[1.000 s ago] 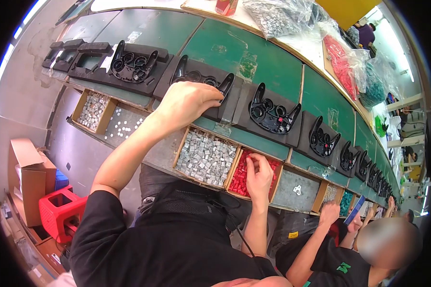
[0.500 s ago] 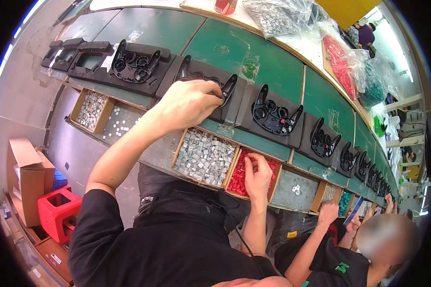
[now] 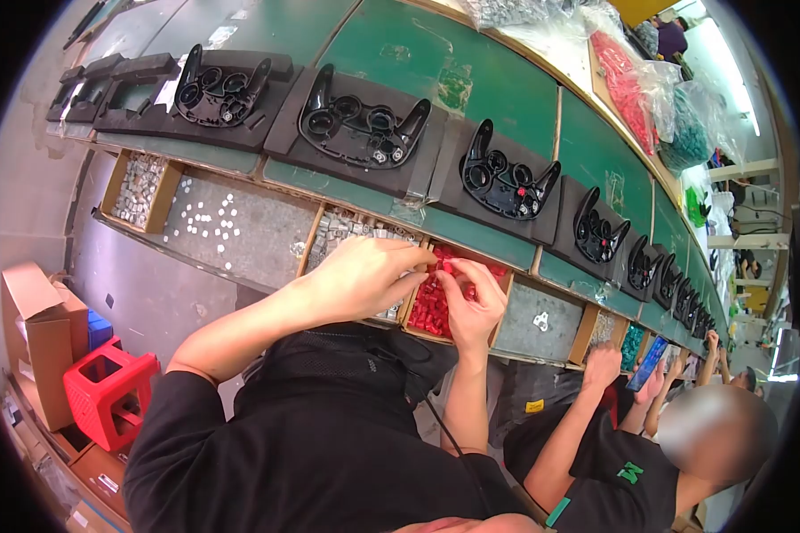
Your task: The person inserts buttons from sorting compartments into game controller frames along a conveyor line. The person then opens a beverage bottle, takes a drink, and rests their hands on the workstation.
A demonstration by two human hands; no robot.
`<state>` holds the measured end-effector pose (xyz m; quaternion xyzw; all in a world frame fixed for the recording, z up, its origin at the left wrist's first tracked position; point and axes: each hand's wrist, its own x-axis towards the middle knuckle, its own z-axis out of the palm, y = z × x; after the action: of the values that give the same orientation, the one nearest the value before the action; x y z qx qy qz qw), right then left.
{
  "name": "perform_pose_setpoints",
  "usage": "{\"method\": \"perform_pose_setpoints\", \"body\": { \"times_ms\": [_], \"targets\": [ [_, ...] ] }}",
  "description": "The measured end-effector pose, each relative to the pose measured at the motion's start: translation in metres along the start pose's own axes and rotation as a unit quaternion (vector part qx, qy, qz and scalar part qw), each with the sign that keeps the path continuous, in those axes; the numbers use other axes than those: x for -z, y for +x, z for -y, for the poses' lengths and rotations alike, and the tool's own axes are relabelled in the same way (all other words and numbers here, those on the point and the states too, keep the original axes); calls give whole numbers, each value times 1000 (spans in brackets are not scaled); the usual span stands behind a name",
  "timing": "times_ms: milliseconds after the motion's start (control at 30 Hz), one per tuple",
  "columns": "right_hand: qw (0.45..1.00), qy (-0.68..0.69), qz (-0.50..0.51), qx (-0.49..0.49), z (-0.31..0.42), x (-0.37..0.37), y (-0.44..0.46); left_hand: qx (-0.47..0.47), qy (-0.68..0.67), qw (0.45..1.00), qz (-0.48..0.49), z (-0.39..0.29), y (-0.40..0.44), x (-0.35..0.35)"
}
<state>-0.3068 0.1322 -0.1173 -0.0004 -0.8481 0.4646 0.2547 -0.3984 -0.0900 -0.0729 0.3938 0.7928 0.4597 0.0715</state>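
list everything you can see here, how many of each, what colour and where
workbench: one, green, across the top
foam trays: several, dark grey, on the workbench
controller-shaped shells: at least six, black, in the foam trays
part boxes: several, brown, along the near edge
loose pieces: many, white, right of the leftmost box
grey parts: many, light grey, middle box
red parts: many, red, next box right
three-lobed piece: one, white, right of the red parts
teal parts: many, teal, farther right
plastic bags: several, clear, upper right
stool: one, red, lower left
co-workers: several, nearest in black, right
left hand, right hand: two, bare, above the boxes
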Motion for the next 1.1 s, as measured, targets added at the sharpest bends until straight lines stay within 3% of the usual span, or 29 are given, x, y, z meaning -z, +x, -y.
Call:
{"method": "perform_pose_setpoints", "body": {
  "times_ms": [167, 200, 567, 700, 933, 1100],
  "targets": [
    [999, 7, -4, -49, -1, 0, -9, 51, -12, 999, 1, -1, 6, -25],
    [999, -13, 0, 42, 3, 0, 0, 49, -15, 999, -1, -2, 8, -26],
    [1000, -11, 11, 11, 5, -5, -5, 149, -154, 976, 48, 1, 18, -17],
    [999, -22, 7, 41, 2, -8, -3, 164, -171, 968, 83, -1, 22, -3],
    [1000, -12, 10, 17, 2, -11, -1, 5, -207, 978, -7, 8, 5, 5],
    [990, -120, 25, -64, -5, -13, -1, 82, -270, 959, -41, 7, 2, 17]
  ]
}}
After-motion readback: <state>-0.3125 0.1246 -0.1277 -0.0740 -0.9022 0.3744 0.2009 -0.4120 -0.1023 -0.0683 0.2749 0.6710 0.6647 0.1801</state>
